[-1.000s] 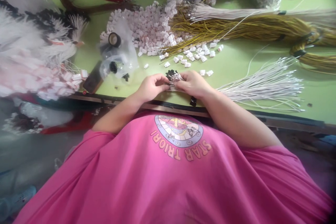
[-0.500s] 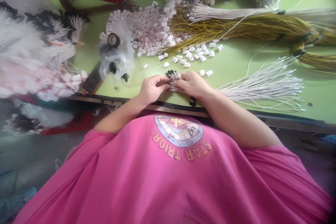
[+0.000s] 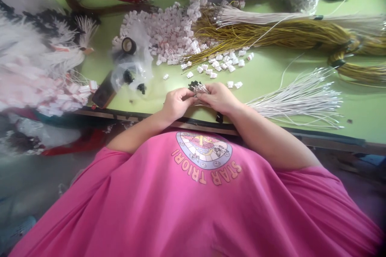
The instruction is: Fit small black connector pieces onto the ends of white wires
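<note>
Near the table's front edge, my right hand (image 3: pixel 221 96) is closed round a bundle of white wires (image 3: pixel 201 88) whose ends carry small black pieces (image 3: pixel 194 84). The wires' other ends fan out on the table (image 3: pixel 304 98) to the right of my forearm. My left hand (image 3: pixel 177 104) meets the bundle from the left, thumb and fingers pinched at the wire ends. What exactly lies between those fingertips is too small to make out. Just below my right hand a black piece (image 3: pixel 219 117) shows at the table edge.
White connector housings (image 3: pixel 169 34) lie heaped beyond my hands, a few scattered closer. Yellow-black wire bundles (image 3: pixel 286 34) stretch to the right. A tape roll (image 3: pixel 129 45) and plastic bag (image 3: pixel 141 62) lie left, beside a dark phone-like object (image 3: pixel 104 90). White harnesses (image 3: pixel 36 64) pile up at far left.
The view has shifted slightly. My left fingers have moved a little along the wire ends; my right hand still grips the bundle.
</note>
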`<state>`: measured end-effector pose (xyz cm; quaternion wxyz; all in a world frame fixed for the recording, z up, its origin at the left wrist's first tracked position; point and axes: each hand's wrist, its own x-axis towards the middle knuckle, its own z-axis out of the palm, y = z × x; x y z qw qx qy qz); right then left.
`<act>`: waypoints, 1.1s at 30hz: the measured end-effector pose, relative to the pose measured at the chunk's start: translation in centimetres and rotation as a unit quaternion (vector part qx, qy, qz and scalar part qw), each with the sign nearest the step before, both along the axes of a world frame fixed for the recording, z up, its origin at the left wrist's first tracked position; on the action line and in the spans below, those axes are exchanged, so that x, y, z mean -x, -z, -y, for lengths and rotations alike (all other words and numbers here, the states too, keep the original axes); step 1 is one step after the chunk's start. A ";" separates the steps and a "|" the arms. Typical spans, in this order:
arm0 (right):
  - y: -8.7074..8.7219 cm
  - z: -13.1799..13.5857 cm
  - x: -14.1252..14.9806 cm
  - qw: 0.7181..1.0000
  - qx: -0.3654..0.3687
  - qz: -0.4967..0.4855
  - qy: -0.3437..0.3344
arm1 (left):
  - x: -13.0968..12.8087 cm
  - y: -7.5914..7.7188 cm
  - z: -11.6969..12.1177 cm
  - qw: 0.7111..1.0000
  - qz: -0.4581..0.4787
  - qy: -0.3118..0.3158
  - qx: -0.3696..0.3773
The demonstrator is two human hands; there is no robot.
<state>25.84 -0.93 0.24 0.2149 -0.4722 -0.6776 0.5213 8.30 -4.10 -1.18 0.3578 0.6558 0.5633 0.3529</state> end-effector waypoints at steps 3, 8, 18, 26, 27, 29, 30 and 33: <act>0.1 0.0 0.1 1.000 0.010 0.003 0.000 | 0.1 0.1 -0.1 1.000 -0.010 0.016 -0.009; -0.4 0.2 0.1 0.998 -0.039 0.030 0.042 | 1.6 -0.9 -0.3 0.991 -0.100 0.072 -0.049; -1.3 0.1 -0.1 0.998 -0.040 0.045 0.037 | 8.5 -1.8 -0.9 0.962 -0.274 0.021 -0.006; -1.7 -0.3 -0.2 0.996 -0.034 0.080 0.004 | 8.2 -1.4 -0.9 0.953 -0.280 0.108 0.050; -1.6 -0.4 -0.2 0.996 -0.036 0.081 -0.004 | 8.1 -1.4 -1.0 0.952 -0.282 0.107 0.054; -1.5 -0.4 -0.2 0.996 -0.040 0.080 -0.013 | 8.0 -1.4 -1.1 0.952 -0.283 0.100 0.059; -1.4 -0.4 -0.2 0.996 -0.039 0.079 -0.012 | 8.0 -1.4 -1.2 0.954 -0.281 0.090 0.059; -1.3 -0.4 -0.2 0.998 -0.014 0.066 -0.006 | 7.4 -1.5 -1.1 0.964 -0.259 0.043 0.051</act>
